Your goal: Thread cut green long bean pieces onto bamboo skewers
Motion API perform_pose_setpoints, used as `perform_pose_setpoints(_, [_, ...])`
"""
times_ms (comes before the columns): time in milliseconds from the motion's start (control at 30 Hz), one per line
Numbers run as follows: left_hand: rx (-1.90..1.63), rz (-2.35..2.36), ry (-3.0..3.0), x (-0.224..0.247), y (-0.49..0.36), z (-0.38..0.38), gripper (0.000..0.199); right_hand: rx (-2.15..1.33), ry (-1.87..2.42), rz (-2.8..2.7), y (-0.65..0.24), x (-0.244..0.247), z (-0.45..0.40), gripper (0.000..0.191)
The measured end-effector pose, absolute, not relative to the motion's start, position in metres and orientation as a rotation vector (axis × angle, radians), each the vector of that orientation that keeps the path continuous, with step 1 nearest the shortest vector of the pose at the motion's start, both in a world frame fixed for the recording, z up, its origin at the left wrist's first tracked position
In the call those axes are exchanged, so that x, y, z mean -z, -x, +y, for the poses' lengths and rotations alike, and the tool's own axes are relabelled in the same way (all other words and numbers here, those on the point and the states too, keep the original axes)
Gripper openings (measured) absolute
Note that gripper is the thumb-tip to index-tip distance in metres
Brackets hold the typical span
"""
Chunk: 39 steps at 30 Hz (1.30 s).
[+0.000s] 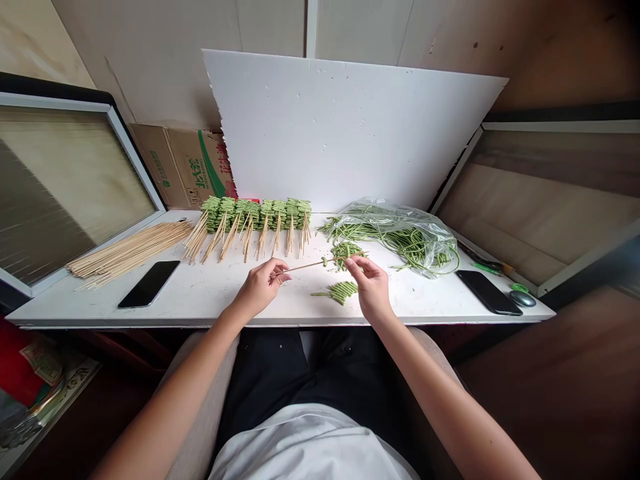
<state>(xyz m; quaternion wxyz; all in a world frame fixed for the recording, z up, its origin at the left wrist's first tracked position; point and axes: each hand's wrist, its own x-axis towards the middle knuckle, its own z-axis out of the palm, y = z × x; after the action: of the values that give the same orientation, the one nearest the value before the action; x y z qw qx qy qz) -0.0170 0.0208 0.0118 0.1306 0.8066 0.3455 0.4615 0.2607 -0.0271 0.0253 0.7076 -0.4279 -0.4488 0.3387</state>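
A thin wooden skewer [306, 266] spans the gap between my two hands above the white table. My left hand [263, 288] is closed around its left part, fingers pinched. At its right end, the thumb and fingers of my right hand [369, 285] pinch a short cut piece of green bean [349, 251]. Another bean piece [325, 262] sits on the skewer left of those fingers. Behind the right fingers lies a heap of cut beans [342, 249], partly hidden. Closer to me is a smaller group of cut pieces [343, 292], lying side by side.
Bean-loaded skewers [255, 215] are stacked in rows at the back, sticks toward me. Bare skewers [133, 252] and a phone [150, 285] lie left. Long beans [407, 245] spill from a plastic bag [425, 223]; another phone [487, 292] lies right. A white board [350, 127] stands behind.
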Motion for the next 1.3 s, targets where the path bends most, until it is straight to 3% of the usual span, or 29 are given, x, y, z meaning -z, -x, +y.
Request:
perform_pose_setpoints(300, [-1.399, 0.978, -2.407, -0.01, 0.015, 0.018, 0.019, -0.754, 0.958, -1.01, -0.256, -0.02, -0.028, 0.033])
perform_pose_setpoints(1300, [-1.482, 1.022, -2.466, -0.015, 0.009, 0.008, 0.022, -0.935, 0.995, -1.072, -0.238, -0.018, -0.039, 0.033])
